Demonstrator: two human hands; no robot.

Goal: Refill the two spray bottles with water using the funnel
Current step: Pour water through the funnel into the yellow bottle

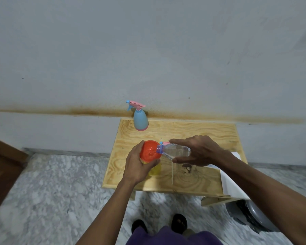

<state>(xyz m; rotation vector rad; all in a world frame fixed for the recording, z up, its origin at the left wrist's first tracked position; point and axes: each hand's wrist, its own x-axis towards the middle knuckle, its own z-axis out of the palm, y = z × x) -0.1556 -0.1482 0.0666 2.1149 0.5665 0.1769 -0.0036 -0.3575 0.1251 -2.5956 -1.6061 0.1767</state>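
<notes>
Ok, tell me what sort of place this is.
Probably a plain room in a home, not a workshop: marble-patterned floor tiles, a stained painted wall, and a small plywood table set against it.

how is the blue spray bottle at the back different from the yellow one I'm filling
The blue spray bottle has its pink and blue trigger head on; the yellow spray bottle is open, with the orange funnel in its neck. The blue spray bottle stands untouched by the wall; the yellow spray bottle is steadied by the left hand while the right hand tips the clear water bottle into the funnel. Both stand upright on the wooden table.
</notes>
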